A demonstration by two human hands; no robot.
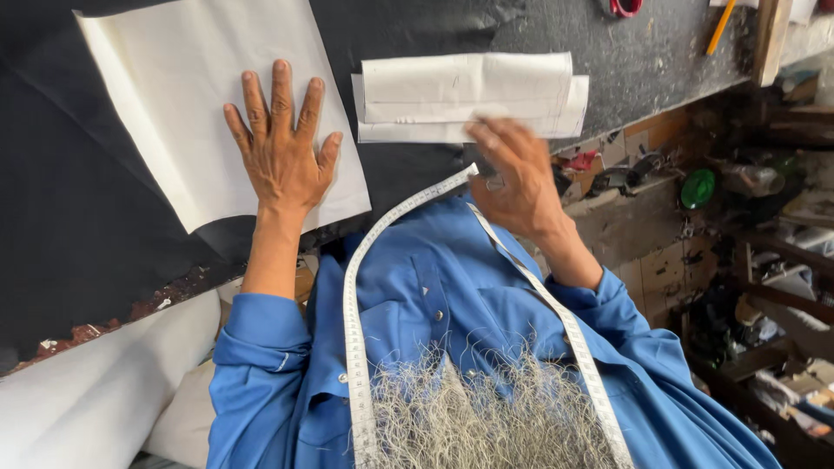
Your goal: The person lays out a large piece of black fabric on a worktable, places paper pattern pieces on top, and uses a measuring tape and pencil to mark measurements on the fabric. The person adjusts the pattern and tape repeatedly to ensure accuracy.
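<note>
Left hand [280, 148] spread flat on the paper pattern sheet [217, 95]; right hand [512, 174] blurred, grip unclear.
Sheet looks light, thin, slippery on black cloth [78, 200]; best pinned flat, lifted by an edge.

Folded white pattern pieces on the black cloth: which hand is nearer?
Right. The right hand overlaps the lower edge of the folded white pattern pieces; the left hand lies flat on the large white sheet beside them.

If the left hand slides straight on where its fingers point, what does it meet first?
The left hand lies flat on a cream paper sheet, fingers pointing up the table. It would probably only cross more of that sheet, then reach the black cloth beyond.
</note>
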